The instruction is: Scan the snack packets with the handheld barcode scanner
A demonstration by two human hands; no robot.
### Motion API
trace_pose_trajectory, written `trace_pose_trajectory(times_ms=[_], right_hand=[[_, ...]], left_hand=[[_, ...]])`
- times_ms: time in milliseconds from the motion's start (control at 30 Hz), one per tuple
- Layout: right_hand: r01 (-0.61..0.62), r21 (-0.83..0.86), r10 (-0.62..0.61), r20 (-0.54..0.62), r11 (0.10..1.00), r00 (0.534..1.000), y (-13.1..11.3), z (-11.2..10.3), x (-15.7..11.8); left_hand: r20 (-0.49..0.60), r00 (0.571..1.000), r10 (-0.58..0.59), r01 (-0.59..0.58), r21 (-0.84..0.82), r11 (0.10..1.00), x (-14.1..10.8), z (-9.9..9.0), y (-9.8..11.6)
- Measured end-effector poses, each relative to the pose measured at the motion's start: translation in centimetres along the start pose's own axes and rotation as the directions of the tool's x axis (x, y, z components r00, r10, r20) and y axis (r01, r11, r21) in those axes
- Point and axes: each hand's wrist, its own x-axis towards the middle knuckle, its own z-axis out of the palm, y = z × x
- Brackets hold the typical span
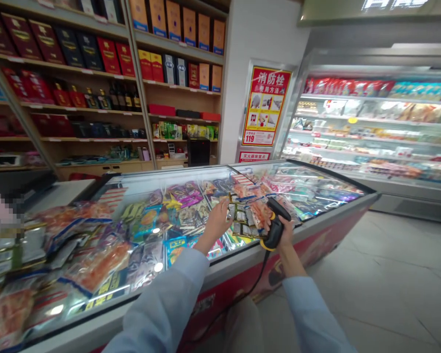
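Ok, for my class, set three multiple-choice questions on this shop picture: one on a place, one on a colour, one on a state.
1. Where is the red-and-yellow fire-safety sign?
A) On the freezer lid
B) On the wall beside the wooden shelves
C) On the floor

2. What colour is the trim on the barcode scanner in the right hand?
A) Blue
B) White
C) Yellow

3. How is the scanner's cord?
A) Hanging slack
B) Pulled taut
C) Wrapped round the left wrist

Answers:
1. B, the sign stands on the wall right of the shelves.
2. C, yellow edges the scanner's base.
3. A, it drops in a loose curve before the chest freezer.
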Motion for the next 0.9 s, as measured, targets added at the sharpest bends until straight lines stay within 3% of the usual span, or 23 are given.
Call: trace_pose_trajectory(times_ms=[233, 333, 533, 733, 900], right_hand=[[0.003, 0.008, -0.003, -0.007, 1.000, 1.000, 1.1, -0.9, -0.4], [0.004, 0.005, -0.004, -0.014, 1.000, 1.000, 1.3, -1.0, -0.4], [0.008, -0.007, -0.008, 0.003, 1.000, 1.000, 1.2, -0.8, -0.6], [-0.001, 0.001, 0.001, -0.003, 1.000, 1.000, 1.3, -0.7, -0.5], [0.000, 0.001, -0.001, 0.029, 1.000, 1.000, 0.9, -0.6, 0.0]], left_hand=[[0.248, 0.952, 0.181, -0.168, -0.070, 0.983, -0.3, 1.3, -1.1], [0.293, 0.939, 0.181, -0.174, -0.050, 0.983, -0.5, 1.6, -1.3], [0.320, 0.939, 0.125, -0.126, -0.017, 0.992, -0.5, 2.2, -1.7], [0.352, 0.931, 0.101, -0.095, -0.035, 0.995, -0.7, 1.6, -1.8], [0.270, 0.963, 0.002, 0.024, -0.092, 0.995, -0.4, 0.9, -1.9]])
